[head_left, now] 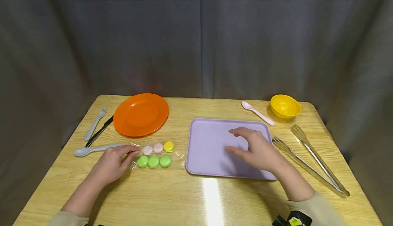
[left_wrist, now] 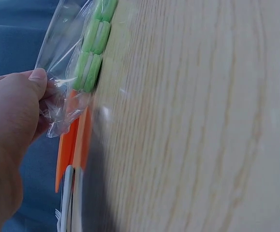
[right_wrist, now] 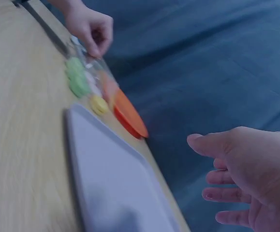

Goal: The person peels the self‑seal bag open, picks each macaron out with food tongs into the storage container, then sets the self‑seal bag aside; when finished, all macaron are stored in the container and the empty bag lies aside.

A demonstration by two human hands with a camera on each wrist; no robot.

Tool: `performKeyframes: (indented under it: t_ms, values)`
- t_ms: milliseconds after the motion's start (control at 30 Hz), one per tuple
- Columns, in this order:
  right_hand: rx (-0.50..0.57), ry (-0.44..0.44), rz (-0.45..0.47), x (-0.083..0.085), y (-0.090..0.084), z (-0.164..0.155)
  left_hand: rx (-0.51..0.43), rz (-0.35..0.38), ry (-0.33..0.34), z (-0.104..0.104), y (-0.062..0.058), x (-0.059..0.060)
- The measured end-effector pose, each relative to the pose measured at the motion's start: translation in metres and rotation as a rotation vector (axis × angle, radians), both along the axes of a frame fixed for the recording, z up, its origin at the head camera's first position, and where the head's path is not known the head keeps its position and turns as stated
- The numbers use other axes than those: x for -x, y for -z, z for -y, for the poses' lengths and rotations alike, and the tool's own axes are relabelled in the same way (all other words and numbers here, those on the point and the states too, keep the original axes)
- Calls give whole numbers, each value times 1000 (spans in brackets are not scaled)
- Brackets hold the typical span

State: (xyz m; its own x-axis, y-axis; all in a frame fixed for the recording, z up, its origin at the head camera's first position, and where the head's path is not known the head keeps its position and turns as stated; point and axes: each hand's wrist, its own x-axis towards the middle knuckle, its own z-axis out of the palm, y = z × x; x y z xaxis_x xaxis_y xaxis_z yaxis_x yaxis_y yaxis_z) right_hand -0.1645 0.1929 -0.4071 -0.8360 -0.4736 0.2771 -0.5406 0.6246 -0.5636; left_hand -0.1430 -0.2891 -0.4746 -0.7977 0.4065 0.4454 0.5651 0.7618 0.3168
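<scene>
The left hand (head_left: pixel 112 163) is pinching the edge of the clear bag (head_left: pixel 155 154) of round sweets, with thumb and fingers curled on the plastic. The bag is lying flat on the surface (head_left: pixel 196 192), between the orange plate (head_left: pixel 140 114) and the purple tray (head_left: pixel 212 147). The right hand (head_left: pixel 256 149) is hovering over the tray, fingers loose and spread, holding nothing. To do this well, the pinch should probably be staying firm on the plastic only, not squashing the sweets, and the bag should be lifting slowly so nothing slides out. The grey spoon (head_left: pixel 92 149) is lying just beside the left hand.
</scene>
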Motion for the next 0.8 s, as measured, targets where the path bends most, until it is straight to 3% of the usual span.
performKeyframes:
  t_ms: [300,433,667,800]
  values:
    - [-1,156,-88,-24,-16,-80,-19,4,3,1,0,1]
    - [-7,231,-55,-37,-16,-118,-22,6,12,-1,1,1]
    - [-4,358,-27,-54,3,-178,-24,3,8,-1,0,2]
    - [-4,420,45,-62,19,-201,-32,1,-5,0,1,0]
